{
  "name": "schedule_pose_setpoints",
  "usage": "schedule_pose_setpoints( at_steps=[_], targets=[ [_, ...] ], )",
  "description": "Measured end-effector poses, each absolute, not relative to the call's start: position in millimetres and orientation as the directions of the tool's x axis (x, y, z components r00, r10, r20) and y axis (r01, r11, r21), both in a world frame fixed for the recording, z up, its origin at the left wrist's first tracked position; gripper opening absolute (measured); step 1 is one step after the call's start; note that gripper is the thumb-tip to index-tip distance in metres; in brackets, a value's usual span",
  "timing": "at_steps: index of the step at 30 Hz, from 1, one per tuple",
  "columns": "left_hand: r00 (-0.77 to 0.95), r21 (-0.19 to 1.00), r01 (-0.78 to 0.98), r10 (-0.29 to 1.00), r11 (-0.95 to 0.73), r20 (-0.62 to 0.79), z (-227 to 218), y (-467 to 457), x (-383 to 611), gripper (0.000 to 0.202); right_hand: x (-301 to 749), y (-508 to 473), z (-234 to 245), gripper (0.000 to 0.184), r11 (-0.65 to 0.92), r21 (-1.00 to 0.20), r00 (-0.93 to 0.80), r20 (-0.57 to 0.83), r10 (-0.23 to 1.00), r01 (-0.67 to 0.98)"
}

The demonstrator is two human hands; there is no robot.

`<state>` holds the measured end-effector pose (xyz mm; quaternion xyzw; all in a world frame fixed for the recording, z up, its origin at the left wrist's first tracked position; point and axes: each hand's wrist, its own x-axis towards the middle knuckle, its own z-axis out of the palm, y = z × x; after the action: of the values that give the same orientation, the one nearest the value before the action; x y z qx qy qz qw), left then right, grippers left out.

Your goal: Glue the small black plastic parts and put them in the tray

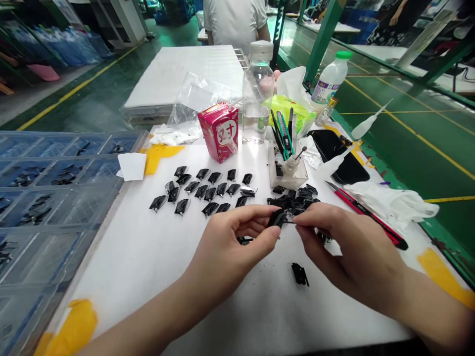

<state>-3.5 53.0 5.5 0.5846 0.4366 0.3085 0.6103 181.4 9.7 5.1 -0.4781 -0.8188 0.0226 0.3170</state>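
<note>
My left hand (232, 244) and my right hand (343, 247) meet above the white table (156, 257), and both pinch one small black plastic part (279, 218) between their fingertips. Several similar black parts (208, 190) lie in rows just beyond my hands. A loose heap of black parts (295, 198) sits behind my right fingers. One more black part (300, 274) lies on the table below my hands, and another piece (245, 241) shows under my left fingers.
A pink carton (219, 131), a clear water bottle (257, 94), a clear holder with tools (286, 158), a white bottle with green cap (331, 79), a red-handled knife (367, 215) and a white cloth (391, 202) stand around. Blue compartment trays (48, 198) lie at left. A person in white (235, 20) stands behind.
</note>
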Motion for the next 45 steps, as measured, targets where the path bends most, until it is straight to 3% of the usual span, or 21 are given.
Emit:
schedule_pose_setpoints(
  at_steps=[8,14,22,26,32,36,39,42,45],
  targets=[
    [0.406,0.977,0.211,0.912,-0.026,-0.063,5,52,-1,0.019,181,11,-1,0.009,0.521,-0.271,-0.346,0.497,0.796,0.810],
    [0.437,0.927,0.284,0.894,-0.244,0.101,6,51,-2,0.018,186,10,0,0.012,0.528,-0.131,-0.414,0.476,0.776,0.839],
    [0.487,0.840,0.300,0.829,-0.453,0.273,2,48,-3,0.021,182,9,2,0.019,0.527,-0.112,-0.400,0.524,0.752,0.843],
    [0.489,0.814,0.290,0.810,-0.503,0.326,-1,47,-3,0.021,181,8,1,0.007,0.519,-0.127,-0.374,0.551,0.746,0.846],
    [0.476,0.772,0.221,0.757,-0.595,0.447,-8,47,-2,0.015,183,9,-2,0.013,0.551,-0.059,-0.417,0.588,0.693,0.832],
    [0.484,0.799,0.217,0.773,-0.560,0.410,-7,45,-2,0.017,184,11,-2,0.009,0.573,-0.089,-0.421,0.590,0.689,0.815],
    [0.491,0.868,0.211,0.816,-0.450,0.304,-2,45,-2,0.020,181,11,-2,0.008,0.566,-0.120,-0.402,0.586,0.703,0.816],
    [0.510,0.977,0.182,0.860,-0.113,0.004,4,47,-2,0.018,178,10,4,0.007,0.527,-0.144,-0.363,0.574,0.734,0.837],
    [0.544,0.956,0.094,0.789,0.280,-0.284,8,52,-2,0.012,187,8,15,0.007,0.424,-0.154,-0.274,0.563,0.780,0.893]
  ],
)
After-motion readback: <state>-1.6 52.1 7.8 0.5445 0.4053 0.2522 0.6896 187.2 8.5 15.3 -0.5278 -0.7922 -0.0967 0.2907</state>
